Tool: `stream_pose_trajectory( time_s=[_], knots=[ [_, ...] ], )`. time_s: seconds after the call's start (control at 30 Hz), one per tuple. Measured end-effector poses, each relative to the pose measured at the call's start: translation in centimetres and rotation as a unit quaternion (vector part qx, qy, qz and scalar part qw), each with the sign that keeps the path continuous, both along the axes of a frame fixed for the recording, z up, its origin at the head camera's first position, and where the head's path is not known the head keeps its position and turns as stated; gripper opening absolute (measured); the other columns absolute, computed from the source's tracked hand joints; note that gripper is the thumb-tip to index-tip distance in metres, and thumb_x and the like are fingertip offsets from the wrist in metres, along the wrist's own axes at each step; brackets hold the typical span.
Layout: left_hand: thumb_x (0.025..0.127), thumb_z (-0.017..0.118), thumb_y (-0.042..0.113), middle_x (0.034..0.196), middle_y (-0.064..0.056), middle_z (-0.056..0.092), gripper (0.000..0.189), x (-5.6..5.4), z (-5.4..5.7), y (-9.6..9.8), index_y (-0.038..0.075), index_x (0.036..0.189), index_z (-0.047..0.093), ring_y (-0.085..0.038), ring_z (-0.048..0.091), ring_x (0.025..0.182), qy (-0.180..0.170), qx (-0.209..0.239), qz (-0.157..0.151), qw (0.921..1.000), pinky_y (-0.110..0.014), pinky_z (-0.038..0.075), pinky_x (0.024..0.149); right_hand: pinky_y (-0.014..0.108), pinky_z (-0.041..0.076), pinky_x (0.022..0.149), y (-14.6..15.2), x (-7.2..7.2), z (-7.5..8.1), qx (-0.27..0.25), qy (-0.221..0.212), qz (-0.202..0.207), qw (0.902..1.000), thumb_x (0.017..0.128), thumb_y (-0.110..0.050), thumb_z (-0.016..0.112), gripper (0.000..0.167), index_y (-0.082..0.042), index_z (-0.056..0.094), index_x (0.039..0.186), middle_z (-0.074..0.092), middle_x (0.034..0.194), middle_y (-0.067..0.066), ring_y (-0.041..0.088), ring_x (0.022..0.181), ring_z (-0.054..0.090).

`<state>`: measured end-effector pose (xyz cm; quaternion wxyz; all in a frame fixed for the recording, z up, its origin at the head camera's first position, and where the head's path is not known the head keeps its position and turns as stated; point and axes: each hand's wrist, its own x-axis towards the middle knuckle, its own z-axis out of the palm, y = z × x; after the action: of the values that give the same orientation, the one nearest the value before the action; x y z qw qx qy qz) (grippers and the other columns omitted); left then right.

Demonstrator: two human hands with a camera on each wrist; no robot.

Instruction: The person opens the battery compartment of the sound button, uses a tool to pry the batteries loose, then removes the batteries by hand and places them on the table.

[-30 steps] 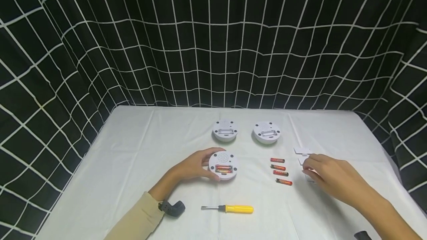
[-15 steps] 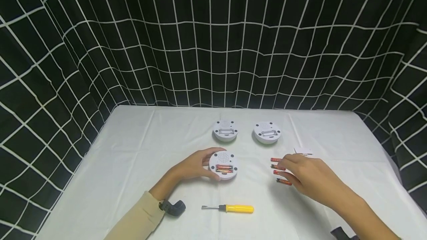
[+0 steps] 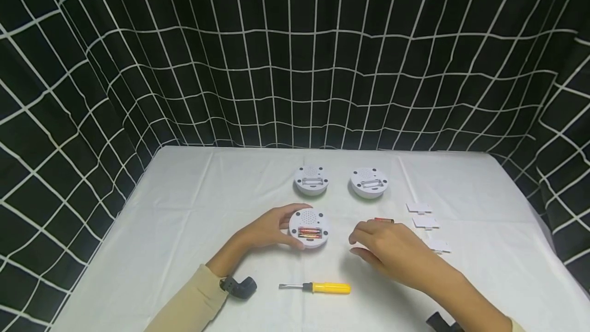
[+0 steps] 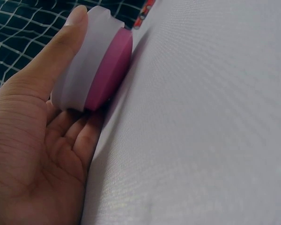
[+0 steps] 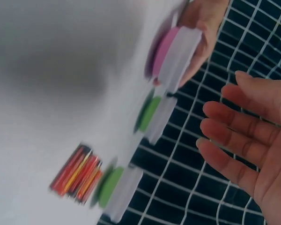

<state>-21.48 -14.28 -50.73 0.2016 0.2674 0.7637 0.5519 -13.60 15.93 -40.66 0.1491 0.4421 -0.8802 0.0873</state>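
Note:
My left hand (image 3: pixel 272 227) grips a round white device (image 3: pixel 308 215) by its side, thumb at the near edge and fingers behind. Its underside faces up, with speaker holes and two red batteries (image 3: pixel 309 232) in the uncovered compartment. In the left wrist view, the device's lower part (image 4: pixel 110 70) is pink. My right hand (image 3: pixel 392 250) hovers to the right of the device with nothing in it; its fingers (image 5: pixel 239 122) are loosely bent and apart in the right wrist view. Below it, several loose batteries (image 5: pixel 77 173) lie side by side, mostly hidden in the head view.
Two similar devices with green lower parts, one (image 3: pixel 311 181) behind the held one and another (image 3: pixel 369 183) to its right, have bare compartments. Three white battery covers (image 3: pixel 425 223) lie at the right. A yellow-handled screwdriver (image 3: pixel 329 288) lies in front. Netted black curtain surrounds the white table (image 3: pixel 184 183).
My right hand has moved left, from the battery covers across the loose batteries toward the held device. The left hand and its device have stayed in place.

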Motion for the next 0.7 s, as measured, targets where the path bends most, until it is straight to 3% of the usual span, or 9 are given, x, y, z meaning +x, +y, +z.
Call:
stream_pose_trajectory(
  time_s=[0.3, 0.53, 0.7],
  knots=[
    [0.075, 0.091, 0.016, 0.144, 0.007, 0.058, 0.090, 0.2, -0.4, 0.0, 0.022, 0.152, 0.045, -0.010, 0.052, 0.134, -0.005, 0.005, -0.002, 1.0000, -0.027, 0.041, 0.113, 0.025, 0.053, 0.060, -2.6, 0.3, -0.6, 0.030, -0.047, 0.009, 0.9984, 0.086, -0.019, 0.081, 0.013, -0.016, 0.072, 0.094, 0.065, 0.088, -0.008, 0.008, 0.074, 0.059],
    [0.074, 0.092, 0.018, 0.145, 0.006, 0.057, 0.091, 0.1, -0.6, 0.0, 0.021, 0.152, 0.045, -0.011, 0.052, 0.134, 0.003, 0.009, -0.002, 1.0000, -0.028, 0.041, 0.113, 0.024, 0.052, 0.060, -4.5, 0.7, -0.9, 0.071, -0.092, 0.026, 0.9929, 0.089, -0.020, 0.079, 0.010, -0.019, 0.069, 0.089, 0.063, 0.082, -0.011, 0.005, 0.069, 0.056],
    [0.074, 0.091, 0.018, 0.144, 0.006, 0.057, 0.092, 0.0, -0.2, -0.1, 0.020, 0.153, 0.044, -0.011, 0.052, 0.134, 0.015, 0.007, -0.005, 0.9999, -0.029, 0.041, 0.114, 0.022, 0.044, 0.054, -5.7, 0.4, -1.5, 0.074, -0.130, 0.034, 0.9881, 0.091, -0.029, 0.077, 0.025, -0.023, 0.057, 0.076, 0.053, 0.069, -0.016, 0.003, 0.060, 0.045]
  ],
)
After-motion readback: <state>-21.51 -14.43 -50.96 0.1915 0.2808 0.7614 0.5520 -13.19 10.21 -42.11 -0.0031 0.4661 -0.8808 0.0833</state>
